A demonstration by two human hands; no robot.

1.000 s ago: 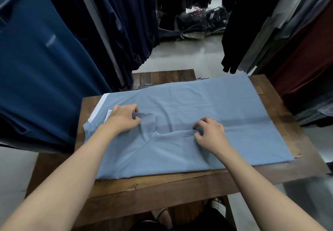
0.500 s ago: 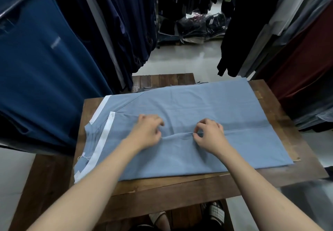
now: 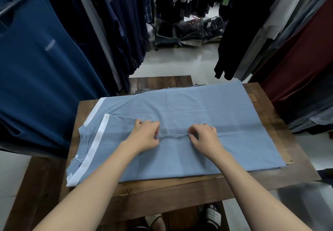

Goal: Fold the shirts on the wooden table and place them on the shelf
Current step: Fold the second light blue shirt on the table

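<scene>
Presently, left hand (image 3: 144,135) and right hand (image 3: 203,137) each pinch a raised edge mid-shirt (image 3: 198,108); recommend lifting evenly so the fold lands straight on the table (image 3: 180,189).

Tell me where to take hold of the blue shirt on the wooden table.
Probably the raised ridge across the middle of the blue shirt, pinched from above: elsewhere the cloth lies flat on the wooden table, giving nothing to close on. The left hand and right hand pinch its ends.
</scene>
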